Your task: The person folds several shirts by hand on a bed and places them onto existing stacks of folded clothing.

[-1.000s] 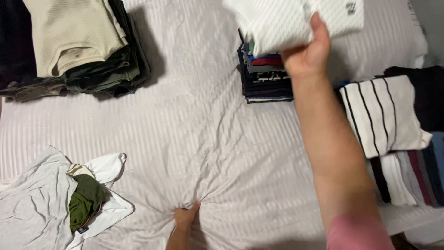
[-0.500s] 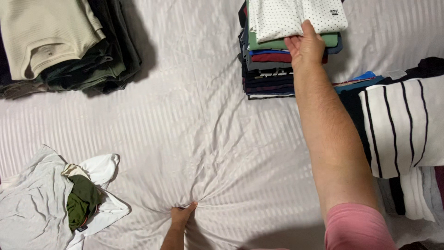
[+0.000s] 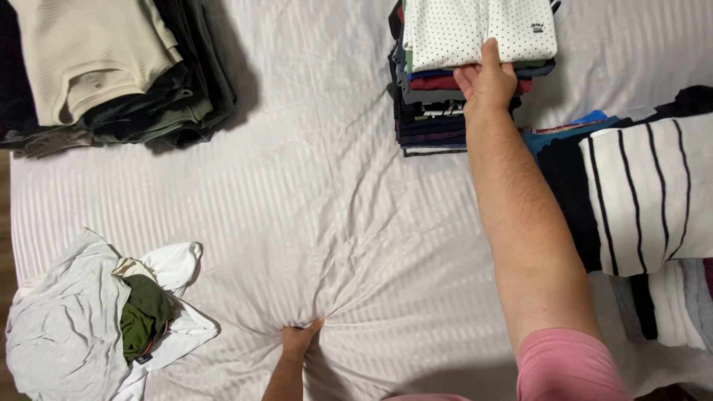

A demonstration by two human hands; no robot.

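The white dotted folded shirt (image 3: 475,30) is lying on top of the stack of folded shirts (image 3: 438,96) at the bed's far side. The right hand (image 3: 486,80) is pinching its near edge, thumb on top, fingers tucked beneath. Sliding the fingers out flat should keep the fold square. The left hand (image 3: 299,340) is pressing, fingers bunched, into the striped pale bedsheet (image 3: 297,200), beside crumpled clothes (image 3: 104,315).

Bedroom at home: striped bedsheet (image 3: 312,193), folded clothes stacks (image 3: 438,96), unfolded laundry pile (image 3: 82,327).
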